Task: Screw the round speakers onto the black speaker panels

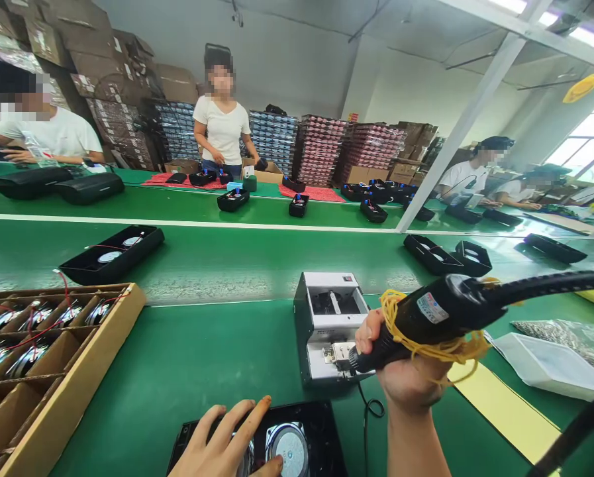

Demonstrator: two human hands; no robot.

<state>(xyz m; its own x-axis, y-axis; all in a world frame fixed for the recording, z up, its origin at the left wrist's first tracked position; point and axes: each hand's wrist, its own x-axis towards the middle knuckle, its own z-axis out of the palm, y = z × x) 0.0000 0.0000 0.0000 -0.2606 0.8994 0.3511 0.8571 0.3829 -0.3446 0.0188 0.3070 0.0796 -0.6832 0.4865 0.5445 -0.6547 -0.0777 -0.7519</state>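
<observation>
My right hand (pixel 408 371) is wrapped round a black electric screwdriver (pixel 426 318) bound with yellow cord. The tool's front end is at the metal outlet of a white and black screw feeder (pixel 329 324); whether they touch is hard to see. At the bottom centre, my left hand (pixel 227 440) lies with fingers spread over a black speaker housing (pixel 324 430). A round silver speaker (pixel 289 450) sits in the housing beside my fingers, and a second one is partly hidden under them.
A divided cardboard box (pixel 122 331) of wired speakers stands at left. At right are a white tray (pixel 549 364) and a yellow strip (pixel 510 411). Black housings (pixel 128 255) lie on the green line beyond. Several people work across and further along.
</observation>
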